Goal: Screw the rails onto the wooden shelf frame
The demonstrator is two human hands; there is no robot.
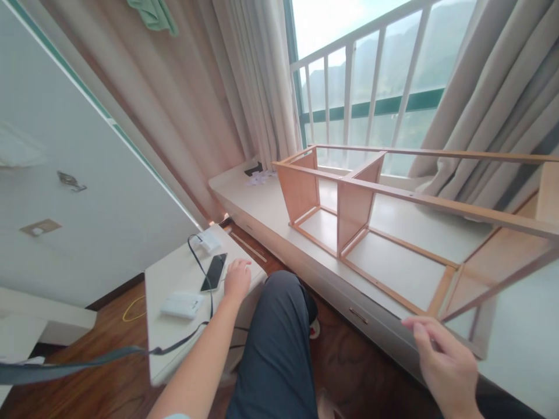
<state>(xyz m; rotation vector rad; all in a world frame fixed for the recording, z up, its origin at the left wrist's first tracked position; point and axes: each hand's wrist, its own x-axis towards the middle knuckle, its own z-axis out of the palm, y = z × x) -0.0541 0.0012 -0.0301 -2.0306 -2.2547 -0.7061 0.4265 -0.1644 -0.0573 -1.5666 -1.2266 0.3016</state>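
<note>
My left hand (238, 278) lies palm down at the right edge of a small pale table (170, 343), its fingers laid out and holding nothing. Just left of it is a black phone (213, 272). My right hand (449, 364) is raised before the near edge of the window bench, fingers curled and thumb against the index finger. Whatever it pinches, if anything, is too small or hidden. Beyond that hand, a wooden shelf frame (358, 215) with several cross panels lies on its side on the pale bench (262, 215).
A white box-like device (181, 305) and a white charger (208, 242) with a black cable (198, 265) sit on the small table. A dark strap (78, 369) crosses the lower left. My knee (283, 291) is between table and bench. Curtains (262, 75) flank a railed window (349, 87).
</note>
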